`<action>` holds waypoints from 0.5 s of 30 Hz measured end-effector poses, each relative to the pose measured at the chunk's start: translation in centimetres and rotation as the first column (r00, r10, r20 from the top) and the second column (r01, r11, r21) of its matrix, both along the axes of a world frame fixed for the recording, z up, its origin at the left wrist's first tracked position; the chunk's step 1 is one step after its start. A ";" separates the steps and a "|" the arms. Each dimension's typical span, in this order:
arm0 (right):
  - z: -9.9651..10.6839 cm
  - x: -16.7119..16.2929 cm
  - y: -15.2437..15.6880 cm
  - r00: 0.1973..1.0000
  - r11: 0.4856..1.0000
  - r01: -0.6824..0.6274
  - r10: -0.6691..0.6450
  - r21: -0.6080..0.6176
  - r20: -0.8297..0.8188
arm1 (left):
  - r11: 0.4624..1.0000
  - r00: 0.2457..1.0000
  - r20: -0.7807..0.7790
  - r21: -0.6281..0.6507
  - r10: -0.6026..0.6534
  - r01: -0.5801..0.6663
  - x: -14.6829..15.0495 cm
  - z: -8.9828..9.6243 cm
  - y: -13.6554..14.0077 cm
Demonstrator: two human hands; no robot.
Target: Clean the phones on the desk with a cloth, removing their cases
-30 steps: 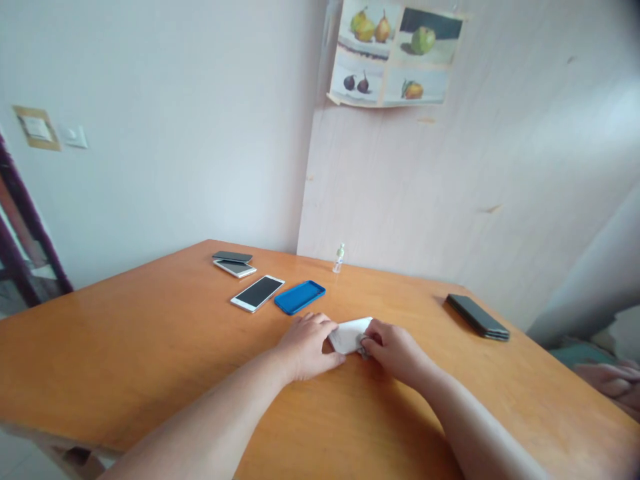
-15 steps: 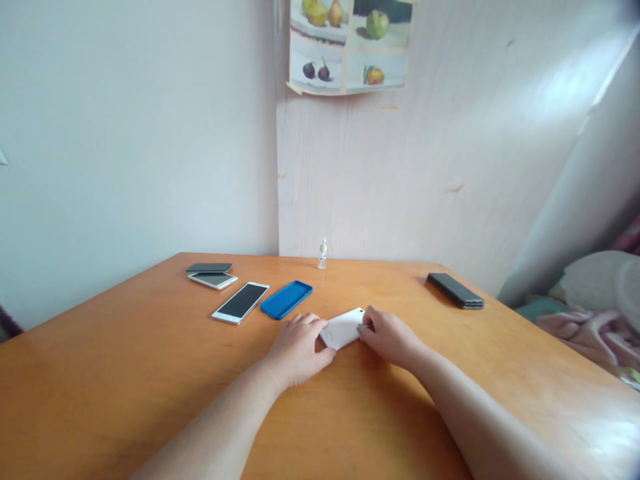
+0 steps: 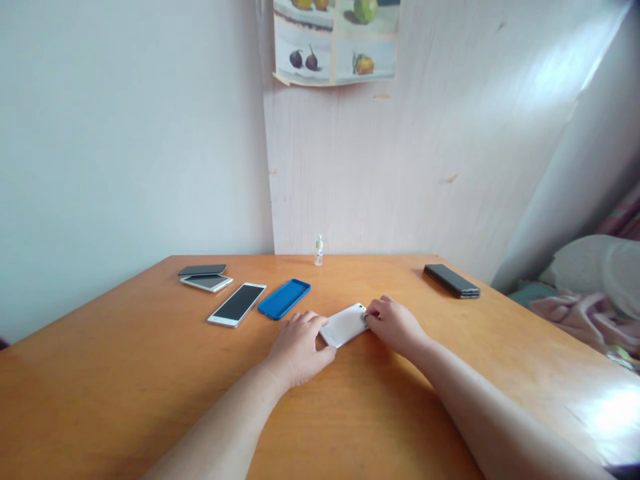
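Face-down white phone [image 3: 344,325] was in mid-handling

In the head view, the phone lay back-up on the wooden table [image 3: 310,433], between the two hands. The left hand [image 3: 300,347] gripped its near end, thumb and fingers astride the edges. The right hand [image 3: 395,325] was closed in a pinch on a small greyish scrap [image 3: 365,319] at the camera end; its material was too small to tell. Work on the back looked under way, not finished; how much of it was done could not be told. Beyond, untouched, lay a screen-up phone [image 3: 239,303], a blue case [image 3: 284,299] just beside it, and a dark stack [image 3: 450,280] well apart.
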State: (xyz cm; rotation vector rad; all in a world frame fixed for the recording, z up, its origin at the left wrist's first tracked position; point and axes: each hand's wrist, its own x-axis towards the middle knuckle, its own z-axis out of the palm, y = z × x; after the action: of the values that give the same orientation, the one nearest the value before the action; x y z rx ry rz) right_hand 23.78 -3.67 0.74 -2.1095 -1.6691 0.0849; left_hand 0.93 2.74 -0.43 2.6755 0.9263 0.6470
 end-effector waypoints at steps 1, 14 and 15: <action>0.1 -0.9 -0.3 0.999 0.999 -0.053 0.052 0.006 0.003 | 1.000 1.000 -0.003 0.000 0.005 -0.005 0.0 0.1 0.0; 0.5 -1.3 -0.2 0.978 0.994 -0.099 0.105 -0.041 0.181 | 0.999 1.000 -0.003 -0.026 0.026 -0.026 0.0 0.1 -0.1; 0.6 -1.2 -0.2 0.976 0.995 -0.088 0.095 -0.044 0.195 | 0.999 1.000 -0.002 -0.029 0.026 -0.026 0.0 0.0 0.0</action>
State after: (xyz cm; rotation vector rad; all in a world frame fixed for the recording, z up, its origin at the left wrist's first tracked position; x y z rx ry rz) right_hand 22.59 -3.87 1.32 -2.1254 -1.8915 -0.0691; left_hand 0.97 2.73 -0.43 2.6430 0.9650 0.6324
